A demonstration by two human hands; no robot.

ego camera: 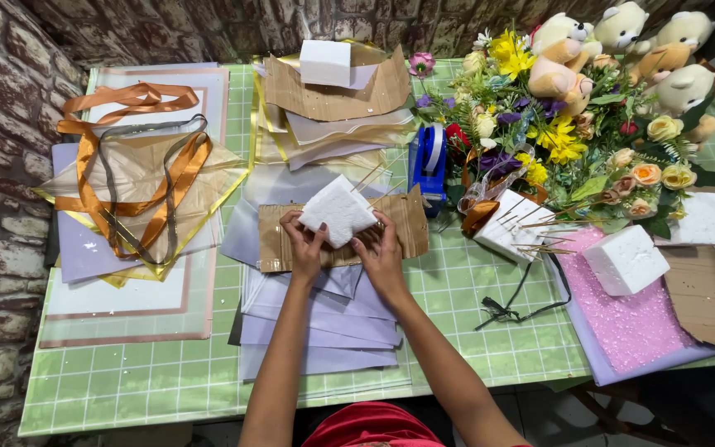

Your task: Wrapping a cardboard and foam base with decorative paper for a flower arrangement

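Both hands pinched a white foam block [338, 212] over the cardboard [399, 225]: left hand [304, 240] at its 7 o'clock, right hand [381, 248] at 5. It looked light, stiff, crumbly; holding its edges seemed safest.

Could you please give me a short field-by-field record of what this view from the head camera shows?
Surface: table with green checked cover
Left hand: grips the near left side of a white foam block
Right hand: grips the block's near right side
Under the block: brown cardboard piece on lilac paper sheets
Left side: orange ribbon on wrapping sheets
Right side: artificial flowers, plush bears, blue tape dispenser, pink beaded sheet
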